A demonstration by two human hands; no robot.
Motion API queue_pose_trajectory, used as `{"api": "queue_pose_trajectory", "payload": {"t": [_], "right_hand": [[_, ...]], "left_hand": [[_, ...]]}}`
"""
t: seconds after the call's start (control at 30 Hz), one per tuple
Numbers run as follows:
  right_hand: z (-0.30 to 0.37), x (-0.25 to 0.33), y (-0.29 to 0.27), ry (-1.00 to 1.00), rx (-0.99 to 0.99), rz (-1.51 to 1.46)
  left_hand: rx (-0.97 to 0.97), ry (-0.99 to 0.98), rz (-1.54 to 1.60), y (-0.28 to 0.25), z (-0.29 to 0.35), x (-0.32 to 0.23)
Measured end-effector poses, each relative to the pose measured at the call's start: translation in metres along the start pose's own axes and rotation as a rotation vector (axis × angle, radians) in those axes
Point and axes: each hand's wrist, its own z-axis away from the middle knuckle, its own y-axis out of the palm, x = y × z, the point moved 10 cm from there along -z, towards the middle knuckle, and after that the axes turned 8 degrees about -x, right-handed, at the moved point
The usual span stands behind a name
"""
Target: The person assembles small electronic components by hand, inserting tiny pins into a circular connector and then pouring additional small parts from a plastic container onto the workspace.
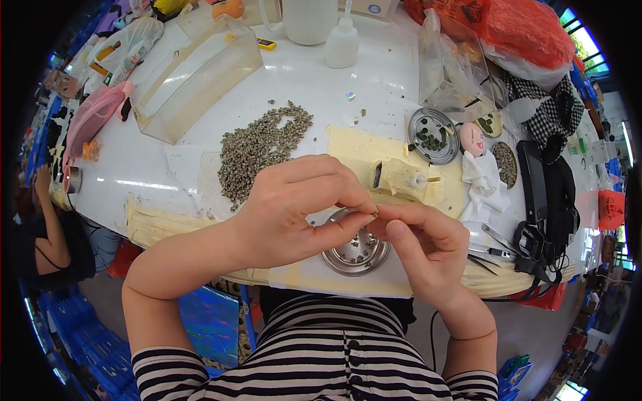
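Fingertips of my left hand (301, 207) and my right hand (428, 244) meet in a pinch at the middle of the table's near side. Between them is a tiny brass-coloured metal part (375, 214), too small to tell its exact kind. Directly below, a round metal dish (358, 271) holds several small metal pieces and is partly hidden by my hands. Just beyond my fingers lies a block wrapped in yellowish tape (401, 184), with a thin pin sticking out of a white tip. A big heap of small metal parts (261, 150) spreads beyond my left hand.
Right of the block are a metal dish with dark green pieces (433, 137), a pink round item (472, 139), crumpled tissue (485, 184), tweezers (498, 237) and black straps (545, 194). A clear plastic bin (200, 83) and white squeeze bottle (342, 45) stand farther back. Another person's arm (50, 220) shows at left.
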Motion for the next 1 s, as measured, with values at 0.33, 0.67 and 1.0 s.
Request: {"api": "queue_pose_trajectory", "payload": {"t": [0.33, 0.67, 1.0], "right_hand": [[0.000, 0.008, -0.006, -0.013, -0.024, 0.020], [0.001, 0.007, -0.004, 0.023, -0.007, 0.028], [0.001, 0.007, -0.002, 0.017, 0.012, 0.036]], "left_hand": [[0.251, -0.104, 0.058, 0.016, 0.005, 0.006], [0.292, -0.100, -0.136, 0.001, 0.002, 0.027], [0.033, -0.191, -0.548, -0.066, -0.013, 0.067]]}}
